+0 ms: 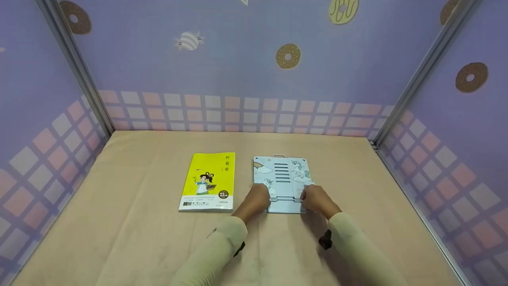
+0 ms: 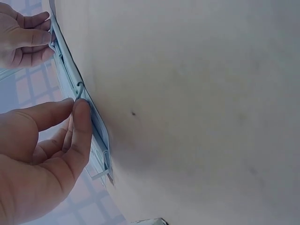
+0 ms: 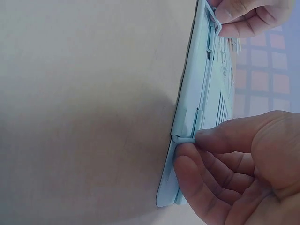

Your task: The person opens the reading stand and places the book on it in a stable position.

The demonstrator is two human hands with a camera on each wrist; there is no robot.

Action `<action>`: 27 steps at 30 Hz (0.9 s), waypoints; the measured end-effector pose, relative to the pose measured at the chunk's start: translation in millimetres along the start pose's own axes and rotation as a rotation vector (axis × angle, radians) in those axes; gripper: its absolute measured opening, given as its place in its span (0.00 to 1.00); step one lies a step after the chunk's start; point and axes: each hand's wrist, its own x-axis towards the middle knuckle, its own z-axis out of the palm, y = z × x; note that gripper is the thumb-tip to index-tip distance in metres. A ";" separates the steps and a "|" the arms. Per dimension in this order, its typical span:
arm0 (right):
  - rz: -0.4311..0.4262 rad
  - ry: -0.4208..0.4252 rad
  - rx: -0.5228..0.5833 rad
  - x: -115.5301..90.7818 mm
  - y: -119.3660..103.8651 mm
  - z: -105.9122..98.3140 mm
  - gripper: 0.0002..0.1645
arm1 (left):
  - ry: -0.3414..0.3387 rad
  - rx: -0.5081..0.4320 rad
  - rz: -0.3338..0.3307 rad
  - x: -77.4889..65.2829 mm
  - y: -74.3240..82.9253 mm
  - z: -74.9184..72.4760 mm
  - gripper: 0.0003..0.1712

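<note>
A pale blue folding book stand point(image 1: 282, 186) with unicorn and rainbow pictures lies flat on the cloth-covered table. At its lower left, my left hand point(image 1: 258, 197) pinches a small wire page clip point(image 2: 79, 90) between thumb and fingertip. My right hand point(image 1: 316, 199) holds the matching clip point(image 3: 185, 140) on the lower right the same way. In the wrist views both clips stick out from the stand's front edge. Slots run down the middle of the stand, and the hands hide its lower corners in the head view.
To the left of the stand lies a yellow book point(image 1: 209, 180) with a cartoon figure on its cover. Pinkish cloth point(image 1: 151, 238) covers the table. Purple patterned panels point(image 1: 238, 71) and metal posts point(image 1: 85, 75) enclose the back and sides.
</note>
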 end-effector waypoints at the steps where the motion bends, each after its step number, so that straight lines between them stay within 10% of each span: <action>1: 0.001 -0.001 -0.001 0.0 0.1 0.0 0.08 | 0.009 -0.010 0.005 -0.2 0.2 0.8 0.13; 17: 0.040 -0.023 0.055 1.4 4.5 2.3 0.11 | 0.094 0.016 0.066 -3.4 3.9 5.0 0.17; 27: -0.029 0.007 0.102 -1.8 10.0 3.2 0.12 | 0.024 -0.003 0.076 0.7 1.9 2.2 0.13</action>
